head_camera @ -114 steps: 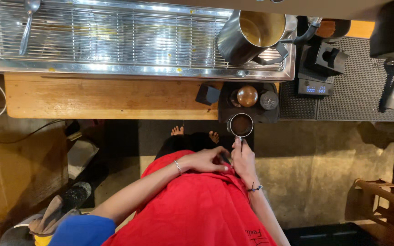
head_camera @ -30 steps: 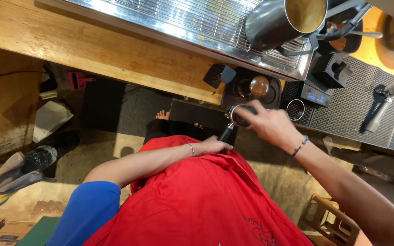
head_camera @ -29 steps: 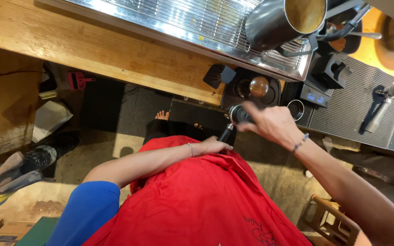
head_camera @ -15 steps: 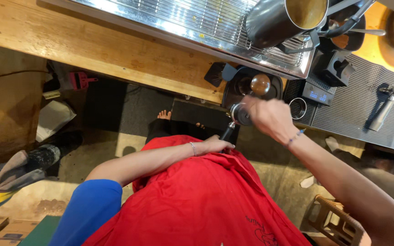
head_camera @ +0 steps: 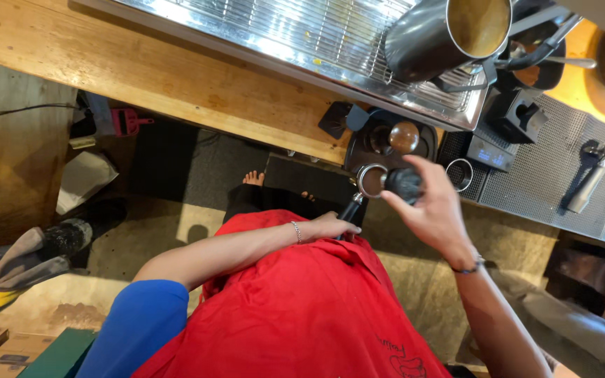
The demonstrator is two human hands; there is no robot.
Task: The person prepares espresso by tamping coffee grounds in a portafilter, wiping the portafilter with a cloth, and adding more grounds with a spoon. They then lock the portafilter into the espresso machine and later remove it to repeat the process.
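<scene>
Seen from above, the right hand (head_camera: 435,213) is raised in front of the body, its fingers curled around a dark round tool (head_camera: 404,184), most likely a coffee tamper or leveller, though its underside is hidden. The tool sits just to the right of the portafilter basket (head_camera: 371,180) and touches or nearly touches its rim, so the basket lies directly to the left of the right hand.

The left hand (head_camera: 330,225) is clenched around the portafilter's black handle (head_camera: 350,208), close against the red shirt. The portafilter's long axis runs from this hand up and to the right, ending at the round metal basket, which is held in the air just short of the bench (head_camera: 176,77) edge. The left hand is at the handle end; the right hand is the nearer one to the basket.

Beyond the hands, on a dark mat at the bench edge, stands a wooden-topped tamper (head_camera: 404,136). Further back is a steel drip tray (head_camera: 302,35) and a large metal jug (head_camera: 449,35) (its inside is coated brown).

Compared with half a second ago, the right hand has moved a little to the right and lifted, so the basket's open top, then covered by the hand, now shows. The left hand's grip on the handle looks unchanged.
</scene>
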